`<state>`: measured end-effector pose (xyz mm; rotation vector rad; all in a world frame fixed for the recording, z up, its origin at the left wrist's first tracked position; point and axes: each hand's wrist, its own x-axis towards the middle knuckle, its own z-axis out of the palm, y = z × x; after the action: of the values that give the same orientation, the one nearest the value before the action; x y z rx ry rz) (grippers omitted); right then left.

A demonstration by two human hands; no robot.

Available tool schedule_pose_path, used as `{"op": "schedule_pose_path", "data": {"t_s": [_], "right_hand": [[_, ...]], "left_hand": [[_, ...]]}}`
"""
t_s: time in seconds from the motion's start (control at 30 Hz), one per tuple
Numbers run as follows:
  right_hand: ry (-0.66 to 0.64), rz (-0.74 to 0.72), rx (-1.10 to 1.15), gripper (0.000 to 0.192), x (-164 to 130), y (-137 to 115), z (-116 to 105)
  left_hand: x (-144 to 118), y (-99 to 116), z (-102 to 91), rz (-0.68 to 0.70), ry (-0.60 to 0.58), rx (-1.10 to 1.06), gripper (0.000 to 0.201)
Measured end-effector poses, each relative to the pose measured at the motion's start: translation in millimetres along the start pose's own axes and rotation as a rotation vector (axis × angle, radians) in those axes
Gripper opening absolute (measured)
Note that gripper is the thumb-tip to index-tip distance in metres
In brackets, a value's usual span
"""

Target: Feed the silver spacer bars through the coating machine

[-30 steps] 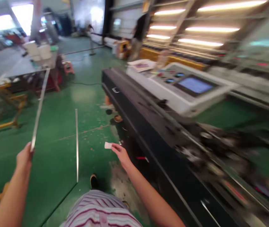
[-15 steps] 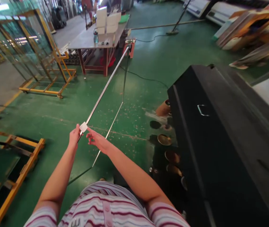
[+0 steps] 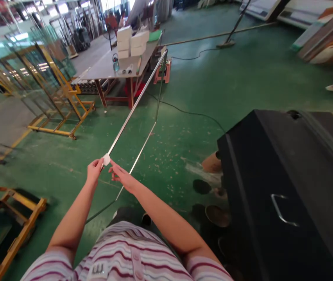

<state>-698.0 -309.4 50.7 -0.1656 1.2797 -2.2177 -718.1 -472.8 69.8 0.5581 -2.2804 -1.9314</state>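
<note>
My left hand (image 3: 93,171) grips the near corner of a thin, silver metal frame (image 3: 134,106) that slants away towards the table. A small white piece (image 3: 106,159) sits on that corner, just above my left thumb. The fingertips of my right hand (image 3: 121,177) reach up to the white piece, loosely spread and touching or almost touching it. The frame's lower bar (image 3: 141,150) runs down to the green floor in front of me.
A big black machine housing (image 3: 286,175) with a metal handle stands close on my right, with tape rolls (image 3: 213,164) on the floor beside it. A table (image 3: 108,68) with white boxes stands ahead. Yellow glass racks (image 3: 58,97) are at the left and a yellow trolley (image 3: 17,218) near left.
I turned left, away from the machine's control panel. My right hand brought the white piece to the frame corner held in my left hand; it now sits there between both hands.
</note>
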Motion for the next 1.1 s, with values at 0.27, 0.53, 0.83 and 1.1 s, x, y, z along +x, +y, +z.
{"op": "schedule_pose_path", "data": {"t_s": [0.27,0.53,0.83,1.1], "right_hand": [[0.399,-0.397,-0.472,0.083,138.1,-107.9,-164.7],[0.581,-0.205,0.085,0.076,357.3,-261.8,-359.7],[0.774,-0.473,0.141,0.07,435.4,-395.7,-604.6],[0.904,-0.697,0.104,0.073,376.7,-582.1,-880.8]], "left_hand": [[185.2,37.0,137.9,0.053,-0.079,0.051,0.05],[384.0,81.2,303.0,-0.02,-0.261,0.132,0.071],[528.2,156.6,516.5,0.564,-0.444,0.836,0.07],[629.9,148.7,743.3,0.135,-0.941,0.665,0.077]]}}
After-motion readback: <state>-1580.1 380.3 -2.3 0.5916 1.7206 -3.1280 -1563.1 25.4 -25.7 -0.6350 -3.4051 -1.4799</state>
